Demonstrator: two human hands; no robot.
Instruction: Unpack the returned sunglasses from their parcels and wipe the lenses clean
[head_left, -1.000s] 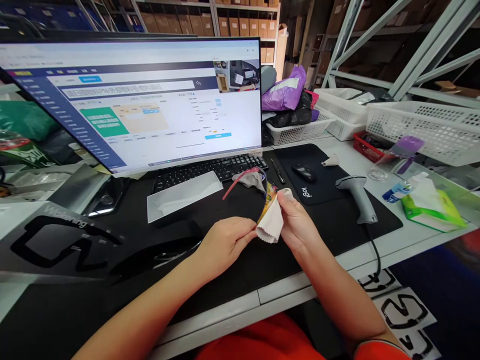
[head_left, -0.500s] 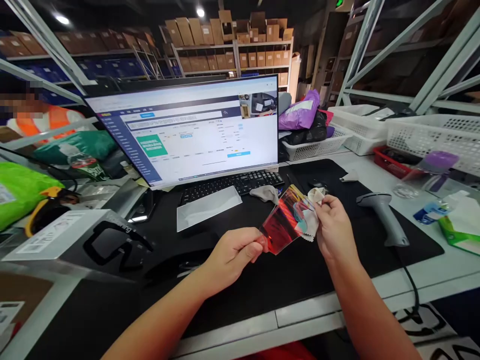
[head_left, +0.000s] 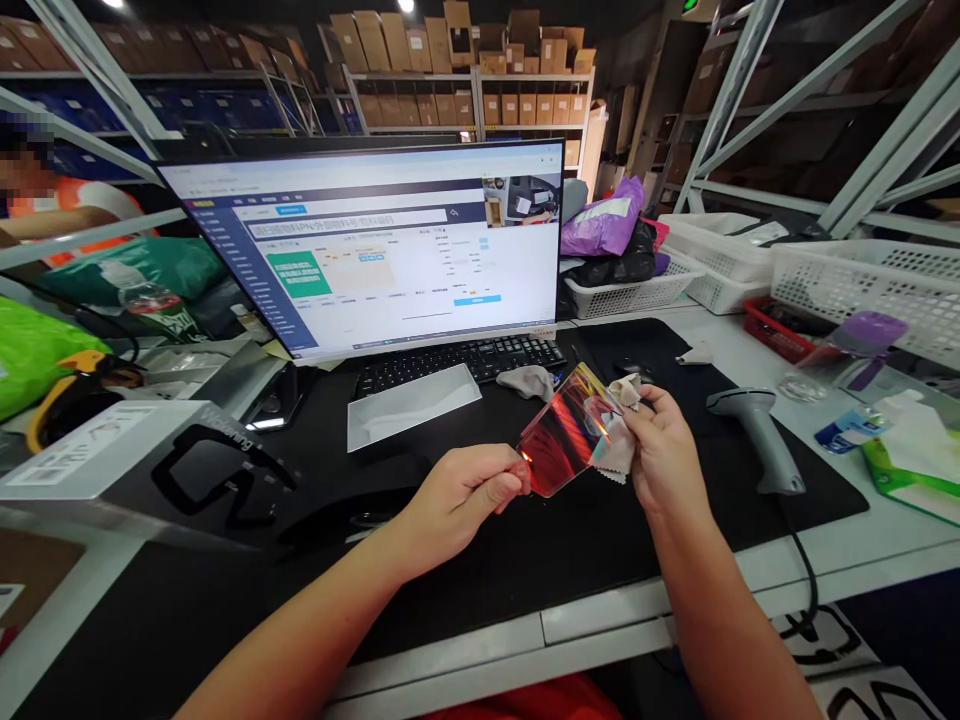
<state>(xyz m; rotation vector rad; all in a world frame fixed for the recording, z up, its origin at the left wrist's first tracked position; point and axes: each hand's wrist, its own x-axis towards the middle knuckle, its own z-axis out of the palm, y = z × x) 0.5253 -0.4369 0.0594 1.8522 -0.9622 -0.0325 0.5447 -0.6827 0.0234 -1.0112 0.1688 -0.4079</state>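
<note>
Between my hands, a clear rectangular plate (head_left: 561, 440) with red and yellow reflections is held tilted above the black desk mat. My left hand (head_left: 471, 500) pinches its lower left corner between thumb and fingers. At the plate's right side, my right hand (head_left: 664, 440) is closed on a pale grey cloth (head_left: 616, 452), which lies against the plate's surface. Part of the cloth bunches up above the right thumb. Beyond the plate, a second grey cloth (head_left: 527, 381) rests by the keyboard, beside a shallow white box lid or tray (head_left: 414, 408).
A monitor (head_left: 375, 260) stands behind the keyboard (head_left: 465, 362). To the right are a barcode scanner (head_left: 759, 435), a tissue pack (head_left: 911, 460) and white baskets (head_left: 630, 293). A box with a glasses picture (head_left: 150, 470) sits left. A person in an orange vest (head_left: 67, 205) is at far left.
The view has shifted slightly. Both hands still hold the plate and cloth, with the plate tilted a little differently. The person at far left has moved.
</note>
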